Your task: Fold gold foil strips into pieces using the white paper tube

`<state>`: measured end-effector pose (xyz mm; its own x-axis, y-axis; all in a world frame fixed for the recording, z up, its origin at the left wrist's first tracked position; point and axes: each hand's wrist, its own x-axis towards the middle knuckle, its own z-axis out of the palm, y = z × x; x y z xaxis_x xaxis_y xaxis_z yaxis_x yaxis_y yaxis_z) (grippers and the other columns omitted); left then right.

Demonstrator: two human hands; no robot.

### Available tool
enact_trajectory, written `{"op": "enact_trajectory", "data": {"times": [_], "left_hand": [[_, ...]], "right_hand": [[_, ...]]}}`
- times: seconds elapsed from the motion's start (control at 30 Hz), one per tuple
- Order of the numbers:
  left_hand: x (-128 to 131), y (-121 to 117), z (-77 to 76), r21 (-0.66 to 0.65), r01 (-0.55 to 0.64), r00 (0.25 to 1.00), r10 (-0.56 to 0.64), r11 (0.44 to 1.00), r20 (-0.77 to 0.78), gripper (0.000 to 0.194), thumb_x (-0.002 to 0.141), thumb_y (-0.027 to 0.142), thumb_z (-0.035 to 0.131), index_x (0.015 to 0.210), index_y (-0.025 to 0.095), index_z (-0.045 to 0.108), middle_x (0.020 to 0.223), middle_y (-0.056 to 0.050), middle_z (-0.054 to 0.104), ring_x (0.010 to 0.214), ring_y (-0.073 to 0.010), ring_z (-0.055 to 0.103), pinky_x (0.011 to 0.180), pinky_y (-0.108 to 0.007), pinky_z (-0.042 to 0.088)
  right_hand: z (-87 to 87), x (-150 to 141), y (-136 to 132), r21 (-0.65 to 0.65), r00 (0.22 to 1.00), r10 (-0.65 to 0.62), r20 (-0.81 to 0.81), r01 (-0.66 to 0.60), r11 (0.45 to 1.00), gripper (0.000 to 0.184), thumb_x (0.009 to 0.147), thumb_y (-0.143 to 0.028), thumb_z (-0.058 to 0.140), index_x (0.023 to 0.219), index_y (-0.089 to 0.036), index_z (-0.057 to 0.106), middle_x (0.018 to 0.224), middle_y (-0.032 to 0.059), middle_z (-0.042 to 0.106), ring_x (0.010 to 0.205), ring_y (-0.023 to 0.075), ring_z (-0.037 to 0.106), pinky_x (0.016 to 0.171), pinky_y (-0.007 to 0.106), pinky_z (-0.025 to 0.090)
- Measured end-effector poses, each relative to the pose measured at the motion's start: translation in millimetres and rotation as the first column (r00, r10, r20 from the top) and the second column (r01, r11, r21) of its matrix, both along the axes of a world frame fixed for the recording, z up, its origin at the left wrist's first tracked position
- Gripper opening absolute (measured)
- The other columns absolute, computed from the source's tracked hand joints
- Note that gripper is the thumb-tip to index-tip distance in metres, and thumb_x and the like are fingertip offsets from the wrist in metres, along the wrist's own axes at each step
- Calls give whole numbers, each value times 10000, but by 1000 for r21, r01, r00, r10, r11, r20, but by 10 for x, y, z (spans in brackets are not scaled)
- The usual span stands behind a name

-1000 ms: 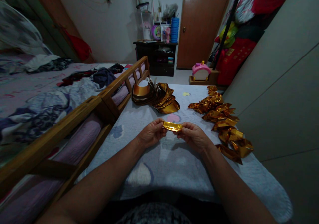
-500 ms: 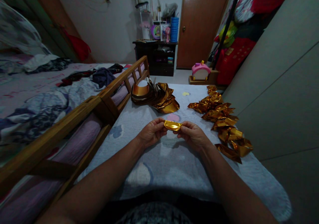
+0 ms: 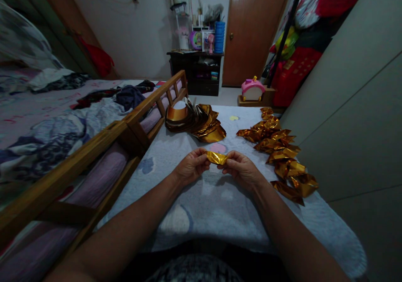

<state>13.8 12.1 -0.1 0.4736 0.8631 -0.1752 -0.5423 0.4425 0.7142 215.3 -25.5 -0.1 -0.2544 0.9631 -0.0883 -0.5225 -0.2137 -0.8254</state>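
A small strip of folded gold foil paper [image 3: 216, 157] is stretched between my two hands, above the cloth-covered surface. My left hand [image 3: 194, 165] pinches its left end between thumb and fingers. At the other end, my right hand [image 3: 240, 167] grips it the same way, the fingers curled beneath. Beyond my hands lies a fanned stack of gold foil sheets [image 3: 213, 131], some with pale undersides. To the right, several folded gold foil pieces [image 3: 282, 155] with pointed ends lie in an overlapping row.
A wooden bed rail [image 3: 125, 127] runs along the left, with a bed and rumpled clothes [image 3: 132, 96] behind it. The patterned light-blue cloth [image 3: 176, 219] lies under everything. A pale cabinet [image 3: 351, 119] borders the right side. A pink toy case [image 3: 253, 89] stands past the far edge.
The gold foil strip between my fingers has creased and twisted slightly, its surface less smooth than before. My right hand has shifted slightly to the left; both hands keep their hold.
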Motion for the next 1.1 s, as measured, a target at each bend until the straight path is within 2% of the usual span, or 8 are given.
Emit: {"op": "enact_trajectory", "data": {"times": [0.47,0.73,1.1], "left_hand": [[-30,10,-15,24,43,999,-43,999,18,402,604,183,941,883,133,656,761,2,717,600,-81,672,599,-159,586],[-13,3,-2,41,56,998,-58,998,32,411,595,181,944,863,148,634,764,10,715,593,-87,667,592,-172,566],[-16,5,-7,28,38,999,-38,999,1,403,607,177,933,854,144,616,758,1,706,578,-87,646,567,-178,539]], "right_hand": [[2,7,-2,38,1000,9,12,-9,999,321,661,-324,923,779,-182,660,809,27,764,729,147,718,587,212,575],[-18,0,8,64,1000,1,6,-1,998,309,660,-321,922,760,-188,661,773,3,743,675,121,681,571,211,574],[-5,9,1,60,997,-40,73,36,998,295,658,-339,910,757,-190,676,753,18,733,672,143,679,565,235,555]]}}
